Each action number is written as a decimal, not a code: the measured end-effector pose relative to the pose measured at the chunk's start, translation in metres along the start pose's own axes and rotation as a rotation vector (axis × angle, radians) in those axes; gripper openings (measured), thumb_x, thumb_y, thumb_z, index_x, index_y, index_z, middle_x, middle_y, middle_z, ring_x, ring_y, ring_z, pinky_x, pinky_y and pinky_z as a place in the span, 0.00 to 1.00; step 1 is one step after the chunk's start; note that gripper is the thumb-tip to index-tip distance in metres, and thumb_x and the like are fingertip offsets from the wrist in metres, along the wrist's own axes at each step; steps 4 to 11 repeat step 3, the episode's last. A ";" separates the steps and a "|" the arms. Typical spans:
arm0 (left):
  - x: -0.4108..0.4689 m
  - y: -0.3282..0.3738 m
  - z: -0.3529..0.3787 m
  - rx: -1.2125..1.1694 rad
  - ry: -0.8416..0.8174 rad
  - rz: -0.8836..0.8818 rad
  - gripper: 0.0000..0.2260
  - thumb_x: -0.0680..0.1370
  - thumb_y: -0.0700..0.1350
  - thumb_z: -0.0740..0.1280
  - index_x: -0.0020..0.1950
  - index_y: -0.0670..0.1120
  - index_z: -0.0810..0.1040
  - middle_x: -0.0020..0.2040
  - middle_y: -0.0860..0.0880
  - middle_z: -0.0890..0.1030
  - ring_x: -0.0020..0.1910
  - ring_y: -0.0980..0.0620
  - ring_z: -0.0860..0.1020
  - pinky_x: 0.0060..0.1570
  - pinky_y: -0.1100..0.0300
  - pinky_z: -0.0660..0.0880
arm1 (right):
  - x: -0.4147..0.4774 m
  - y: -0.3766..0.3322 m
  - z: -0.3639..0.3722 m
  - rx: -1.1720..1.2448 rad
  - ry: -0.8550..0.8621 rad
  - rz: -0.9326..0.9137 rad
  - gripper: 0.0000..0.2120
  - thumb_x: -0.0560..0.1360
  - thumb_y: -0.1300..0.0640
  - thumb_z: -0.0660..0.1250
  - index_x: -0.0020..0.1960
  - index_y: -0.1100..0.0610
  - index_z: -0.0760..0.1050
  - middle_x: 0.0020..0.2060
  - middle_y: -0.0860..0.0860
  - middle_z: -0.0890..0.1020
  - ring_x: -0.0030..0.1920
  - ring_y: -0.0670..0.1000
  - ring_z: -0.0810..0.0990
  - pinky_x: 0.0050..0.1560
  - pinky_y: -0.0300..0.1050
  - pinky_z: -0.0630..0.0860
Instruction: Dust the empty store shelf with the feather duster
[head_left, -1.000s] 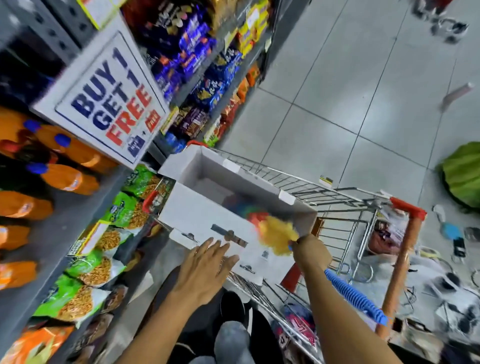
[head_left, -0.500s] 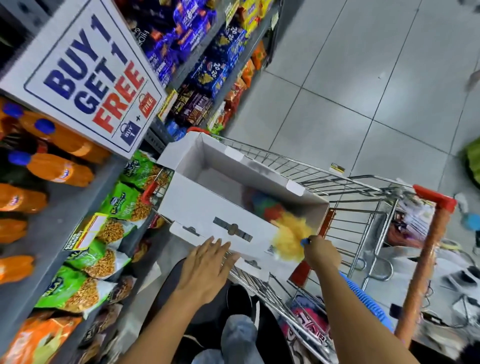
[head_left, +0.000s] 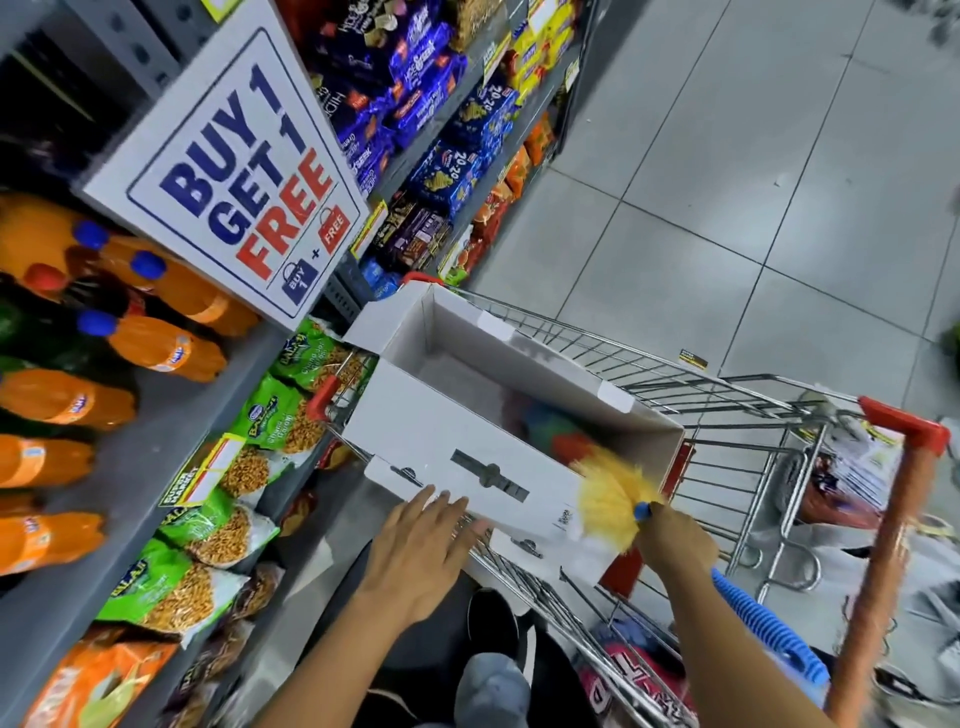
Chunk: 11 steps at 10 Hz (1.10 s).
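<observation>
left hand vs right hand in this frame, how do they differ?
The left hand lies open, fingers spread, palm down on the near flap of the white cardboard box; the right hand is closed around the blue ribbed handle of the multicoloured feather duster. The left hand holds nothing; the right hand points the feathers into the box. Both hover over the wire shopping trolley.

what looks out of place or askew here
The multicoloured feather duster in the right hand is poked into the open white cardboard box, which sits tilted across the wire shopping cart, not on any shelf.
</observation>
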<state>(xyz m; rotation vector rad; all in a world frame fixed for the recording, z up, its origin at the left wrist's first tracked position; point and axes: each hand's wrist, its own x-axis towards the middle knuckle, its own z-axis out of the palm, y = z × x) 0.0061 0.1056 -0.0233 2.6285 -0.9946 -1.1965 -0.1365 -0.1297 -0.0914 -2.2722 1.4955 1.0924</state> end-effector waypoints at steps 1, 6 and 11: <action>-0.001 -0.006 -0.005 -0.011 0.010 -0.020 0.25 0.79 0.59 0.45 0.74 0.51 0.58 0.76 0.50 0.60 0.76 0.54 0.50 0.73 0.54 0.48 | -0.006 -0.001 -0.001 -0.015 0.021 -0.016 0.16 0.80 0.53 0.56 0.65 0.55 0.72 0.60 0.54 0.78 0.61 0.55 0.75 0.57 0.49 0.72; -0.004 -0.013 -0.025 -0.007 0.086 -0.012 0.25 0.79 0.60 0.44 0.74 0.51 0.57 0.76 0.51 0.60 0.76 0.54 0.50 0.74 0.54 0.49 | -0.016 -0.028 -0.017 -0.008 0.117 -0.082 0.19 0.80 0.51 0.56 0.68 0.56 0.68 0.65 0.56 0.73 0.65 0.57 0.70 0.62 0.52 0.68; -0.004 -0.013 -0.025 -0.007 0.086 -0.012 0.25 0.79 0.60 0.44 0.74 0.51 0.57 0.76 0.51 0.60 0.76 0.54 0.50 0.74 0.54 0.49 | -0.016 -0.028 -0.017 -0.008 0.117 -0.082 0.19 0.80 0.51 0.56 0.68 0.56 0.68 0.65 0.56 0.73 0.65 0.57 0.70 0.62 0.52 0.68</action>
